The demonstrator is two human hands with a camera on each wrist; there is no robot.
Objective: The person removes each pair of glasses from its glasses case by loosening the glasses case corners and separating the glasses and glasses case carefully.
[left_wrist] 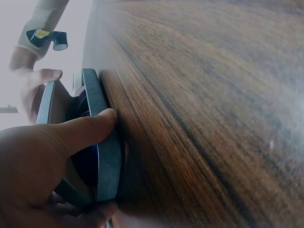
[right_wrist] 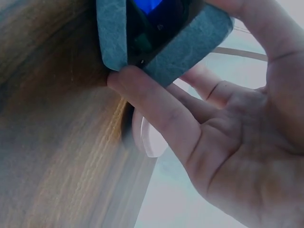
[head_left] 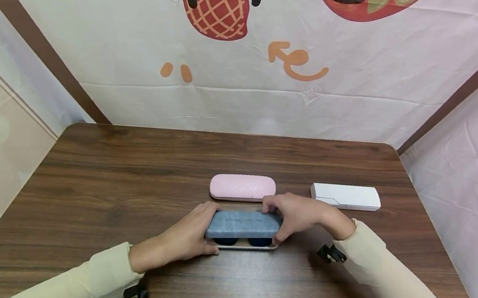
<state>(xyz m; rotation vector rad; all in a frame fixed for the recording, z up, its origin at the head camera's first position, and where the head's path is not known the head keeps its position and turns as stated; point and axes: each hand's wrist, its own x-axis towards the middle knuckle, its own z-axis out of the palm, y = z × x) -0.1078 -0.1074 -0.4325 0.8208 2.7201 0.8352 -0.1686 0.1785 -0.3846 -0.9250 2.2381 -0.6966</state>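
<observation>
A blue-grey marbled glasses case lies on the table, its lid partly raised toward the front. Dark-lensed glasses show through the gap. My left hand grips the case's left end; in the left wrist view its thumb presses on the lower half's front edge. At the other end my right hand holds the case, thumb at the lid's front corner and fingers over the back. In the right wrist view a fingertip touches the corner by the hinge, and a blue lens glints inside.
Just behind the blue-grey case lies a closed pink glasses case. A white oblong case stands at the back right, beyond the right wrist. All rest on a dark wooden table, with a printed cloth hanging behind.
</observation>
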